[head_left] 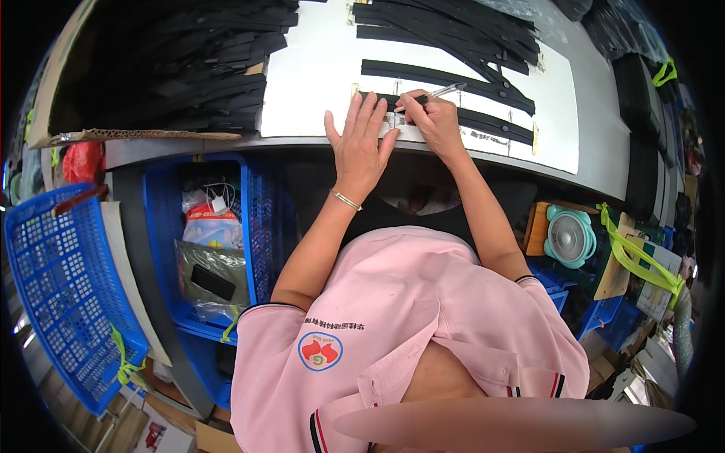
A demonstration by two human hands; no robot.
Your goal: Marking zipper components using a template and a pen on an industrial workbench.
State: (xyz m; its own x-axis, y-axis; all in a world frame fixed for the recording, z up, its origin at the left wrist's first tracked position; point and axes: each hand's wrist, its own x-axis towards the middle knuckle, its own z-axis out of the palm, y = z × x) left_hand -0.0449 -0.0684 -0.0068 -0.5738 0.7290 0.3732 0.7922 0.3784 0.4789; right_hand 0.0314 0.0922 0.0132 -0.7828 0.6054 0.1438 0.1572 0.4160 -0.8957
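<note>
On a white board (306, 94), a black strip (491, 127) lies crosswise under both of my hands. My left hand (358, 151) rests on its left end, with the fingers stretched out and slightly apart. A pen (447, 90) is pinched in my right hand (436, 127), which leans on the strip just right of the left hand. The pen's tip is hidden by the fingers. Between the hands sits a small pale piece (394, 119), too small to make out. Just beyond lies another black strip (445, 81), and farther off is a pile of black strips (453, 30).
At the left a cardboard box (136, 137) holds many black strips (181, 68). Below the table edge stand a blue crate (260, 226) with bags and a phone (212, 281), and a blue basket (68, 294). A small teal fan (570, 236) is at the right.
</note>
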